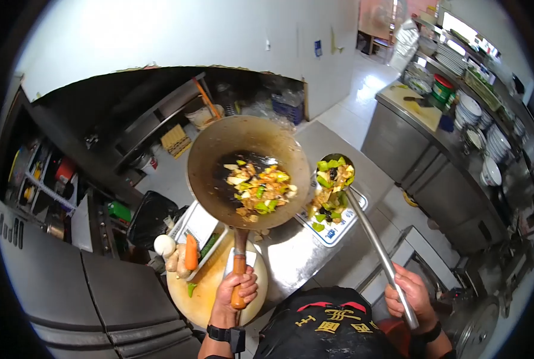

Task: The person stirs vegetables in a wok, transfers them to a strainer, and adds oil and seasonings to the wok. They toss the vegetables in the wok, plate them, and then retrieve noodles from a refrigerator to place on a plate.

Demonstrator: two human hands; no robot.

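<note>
My left hand point(238, 288) is wrapped round the wooden handle of a wok point(207, 143), which is tilted and shows its inside. Chopped stir-fried food point(261, 186), with green pepper and pale and brown pieces, lies in the wok. In my right hand point(409, 293) is the long metal handle of a ladle point(377, 245). Its bowl holds green pepper, dark pieces and other food, over a white and blue tray point(339, 230). More of the same food point(327, 209) is on that tray. Both hands are closed on their handles.
On the round cutting board point(180, 284) at lower left stands a white container with a carrot point(191, 251) and other vegetables. Below the wok is a steel table point(297, 257). A steel counter point(392, 137) with stacked bowls point(469, 107) runs along the right.
</note>
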